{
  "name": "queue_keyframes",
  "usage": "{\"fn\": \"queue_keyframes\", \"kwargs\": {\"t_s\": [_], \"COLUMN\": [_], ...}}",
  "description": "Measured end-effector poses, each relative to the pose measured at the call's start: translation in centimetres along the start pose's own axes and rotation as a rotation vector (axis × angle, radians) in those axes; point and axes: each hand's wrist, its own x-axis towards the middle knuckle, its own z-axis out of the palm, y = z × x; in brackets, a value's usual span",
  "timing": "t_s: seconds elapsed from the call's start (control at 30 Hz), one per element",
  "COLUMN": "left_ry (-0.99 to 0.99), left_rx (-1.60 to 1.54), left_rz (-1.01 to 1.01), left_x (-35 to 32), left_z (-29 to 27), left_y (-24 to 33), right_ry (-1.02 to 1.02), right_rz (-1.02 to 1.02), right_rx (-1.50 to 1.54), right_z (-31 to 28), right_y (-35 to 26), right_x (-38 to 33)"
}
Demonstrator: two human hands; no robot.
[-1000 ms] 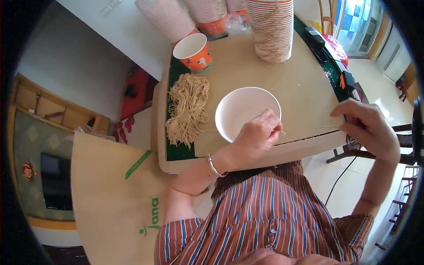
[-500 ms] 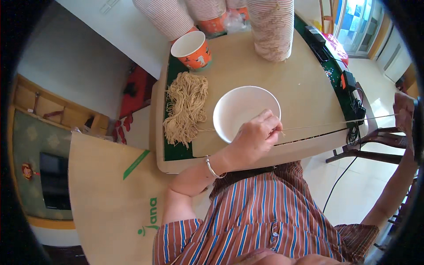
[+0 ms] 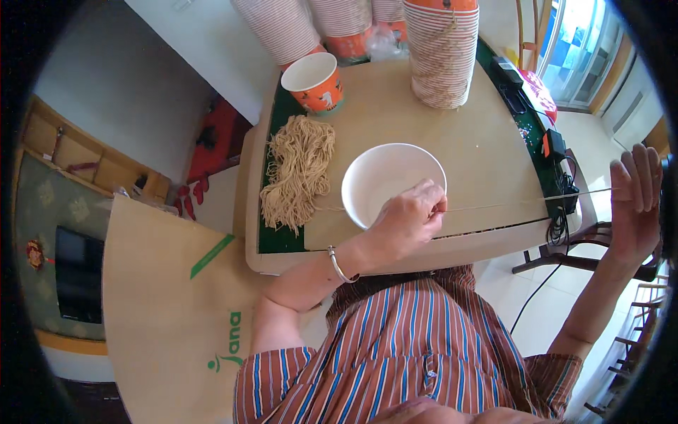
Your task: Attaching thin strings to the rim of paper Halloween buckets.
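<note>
**String stretched between hands over bowl**

Left hand (image 3: 406,222) pinches a thin string (image 3: 508,204) at the white bowl's (image 3: 385,180) rim; right hand (image 3: 635,205), fingers loosely curled, holds its far end off the table (image 3: 466,141). Noodle pile (image 3: 296,173), orange cup (image 3: 314,81) and cup stacks (image 3: 438,53) sit behind.

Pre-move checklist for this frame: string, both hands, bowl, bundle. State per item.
1. Thin tan string stretched between the hands: ok, looks taut.
2. Left hand pinching the string over the white round bowl: ok.
3. Right hand gripping the far end: cannot tell, fingers spread at the picture's rim.
4. Bowl empty: ok.
5. Loose tan fibre bundle apart from the bowl: ok.
</note>
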Motion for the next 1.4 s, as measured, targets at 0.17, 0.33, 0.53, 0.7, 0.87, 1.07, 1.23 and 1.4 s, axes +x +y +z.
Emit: {"fn": "queue_keyframes", "kwargs": {"t_s": [0.17,0.33,0.53,0.7,0.87,1.07,1.23,1.4], "left_ry": [-0.007,0.003,0.115,0.378,0.337,0.309,0.349,0.367], "left_rx": [0.014,0.009,0.001,0.089,-0.33,-0.229,-0.276,-0.221], "left_rz": [-0.011,-0.015,0.017,-0.283,-0.525,-0.511,-0.512,-0.451], "left_x": [0.2,0.1,-0.3,-3.3,-4.7,-4.8,-4.7,-5.1], "left_z": [0.2,0.2,-3.8,-9.2,-8.3,-7.8,-7.2,-6.4], "left_y": [-0.1,-0.3,0.1,-7.3,-8.1,-7.7,-6.2,-4.6], "right_ry": [0.088,0.179,0.38,0.431,0.152,-0.123,-0.216,-0.065], "right_rz": [-0.054,-0.164,-0.056,0.234,0.327,0.232,0.139,0.27], "right_rx": [0.016,-0.016,-0.03,-0.766,-0.951,-1.14,-1.421,-1.331], "right_z": [-1.1,1.6,5.0,6.4,7.8,9.9,10.2,10.3], "right_y": [-0.2,2.2,6.4,11.9,19.1,24.9,27.3,26.8], "right_x": [-1.3,0.1,0.0,-2.2,-3.6,-3.0,-2.5,-1.9]}}
